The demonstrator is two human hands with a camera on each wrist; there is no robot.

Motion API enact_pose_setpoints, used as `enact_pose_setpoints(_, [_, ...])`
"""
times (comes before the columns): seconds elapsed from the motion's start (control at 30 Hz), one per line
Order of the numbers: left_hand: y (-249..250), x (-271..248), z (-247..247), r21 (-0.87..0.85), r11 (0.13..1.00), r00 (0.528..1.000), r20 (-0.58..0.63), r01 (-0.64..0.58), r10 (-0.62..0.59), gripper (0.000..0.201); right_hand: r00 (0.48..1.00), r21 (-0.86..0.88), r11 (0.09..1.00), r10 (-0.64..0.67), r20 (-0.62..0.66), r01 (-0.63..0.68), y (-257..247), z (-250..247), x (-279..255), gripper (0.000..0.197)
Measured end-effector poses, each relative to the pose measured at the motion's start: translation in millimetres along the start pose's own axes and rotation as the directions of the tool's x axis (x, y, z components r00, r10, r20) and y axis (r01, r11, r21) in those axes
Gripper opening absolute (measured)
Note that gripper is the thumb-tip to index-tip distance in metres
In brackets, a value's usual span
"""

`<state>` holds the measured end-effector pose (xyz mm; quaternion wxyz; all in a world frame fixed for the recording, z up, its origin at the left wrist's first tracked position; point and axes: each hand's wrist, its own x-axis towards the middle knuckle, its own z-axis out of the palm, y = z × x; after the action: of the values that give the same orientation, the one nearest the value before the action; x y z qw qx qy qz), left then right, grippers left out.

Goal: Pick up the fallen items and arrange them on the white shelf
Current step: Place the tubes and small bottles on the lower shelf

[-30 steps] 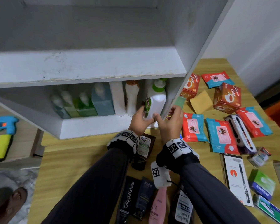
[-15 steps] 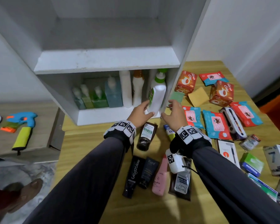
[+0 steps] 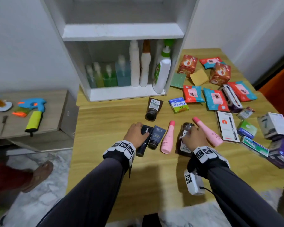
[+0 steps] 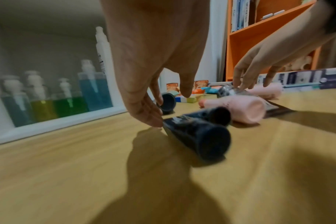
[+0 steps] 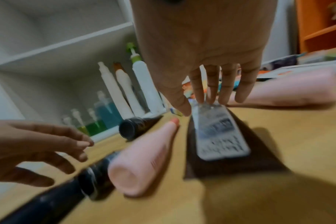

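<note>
The white shelf [image 3: 121, 32] stands at the back of the wooden table [image 3: 105, 169]. Its lower compartment holds several pump bottles and a white bottle with a green cap [image 3: 162, 72]. My left hand [image 3: 140, 128] reaches down with straight fingers [image 4: 153, 119] touching the flat end of a black tube [image 3: 142, 149] lying on the table. My right hand [image 3: 189, 131] hovers over a brown labelled tube [image 3: 183, 148], its straight fingertips [image 5: 199, 97] touching the tube's far end [image 5: 219, 136]. Between the hands lie a dark Kahf tube [image 3: 156, 136] and a pink bottle [image 3: 167, 138].
A second pink bottle [image 3: 208, 133] lies right of my right hand, another brown tube [image 3: 152, 108] nearer the shelf. Boxes, wipe packs and sachets are scattered over the table's right side [image 3: 215, 99]. A lower side table [image 3: 56, 112] with a toy gun stands to the left.
Both hands let go of the white green-capped bottle, which now stands in the lower compartment. They have drawn back and down to the tubes on the table.
</note>
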<state>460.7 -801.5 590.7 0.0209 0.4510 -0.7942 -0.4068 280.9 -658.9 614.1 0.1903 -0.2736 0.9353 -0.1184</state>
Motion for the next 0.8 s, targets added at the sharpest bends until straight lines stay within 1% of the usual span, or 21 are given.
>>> enact_pose_setpoints(0.1, [-13.0,-13.7,19.0,0.048,0.998,0.999,0.001,0.048,-0.048,0.049,0.995,0.033,0.995,0.098,-0.028,-0.097,22.2,16.8,-12.3,0.053])
enact_pose_setpoints(0.2, [-19.6,-20.5,32.8,0.001,0.997,0.997,-0.029,0.074,-0.074,0.047,0.986,0.152,0.975,0.165,-0.017,-0.161,33.1,31.0,-16.2,0.057])
enact_pose_setpoints(0.3, [-18.1,-22.8,36.3,-0.021,0.995,0.995,-0.033,0.093,-0.093,0.045,0.980,0.246,0.949,0.187,0.069,-0.198,36.2,32.6,-15.9,0.056])
enact_pose_setpoints(0.4, [-14.5,-21.0,32.1,-0.019,0.995,0.994,-0.048,0.102,-0.103,0.037,0.980,0.255,0.951,0.144,0.139,-0.176,35.5,26.6,-15.8,0.045])
enact_pose_setpoints(0.5, [-9.7,-15.3,18.8,-0.155,0.977,0.979,-0.120,0.148,-0.167,0.038,0.992,0.298,0.949,0.082,0.099,-0.108,29.4,4.5,-8.5,0.024])
enact_pose_setpoints(0.53, [-5.8,-12.6,11.4,-0.213,0.964,0.971,-0.144,0.160,-0.193,0.039,0.996,0.301,0.951,0.056,0.067,-0.074,26.8,-6.7,-3.3,0.023])
enact_pose_setpoints(0.57, [-1.1,-9.0,2.7,-0.270,0.949,0.963,-0.166,0.161,-0.211,0.040,0.999,0.312,0.950,0.020,0.026,-0.028,23.5,-20.1,3.0,0.027])
enact_pose_setpoints(0.63, [10.6,-0.2,-16.5,-0.342,0.932,0.956,-0.211,0.122,-0.203,0.042,0.996,0.296,0.953,-0.054,-0.068,0.071,13.7,-49.2,16.2,0.030])
enact_pose_setpoints(0.7, [22.2,9.9,-34.7,-0.357,0.931,0.954,-0.244,0.081,-0.176,0.045,0.980,0.249,0.954,-0.135,-0.146,0.168,-1.5,-76.8,29.6,0.027])
enact_pose_setpoints(0.8, [34.3,24.1,-59.7,-0.334,0.942,0.951,-0.279,0.030,-0.129,0.044,0.936,0.224,0.916,-0.294,-0.193,0.333,-35.7,-107.8,47.5,0.023])
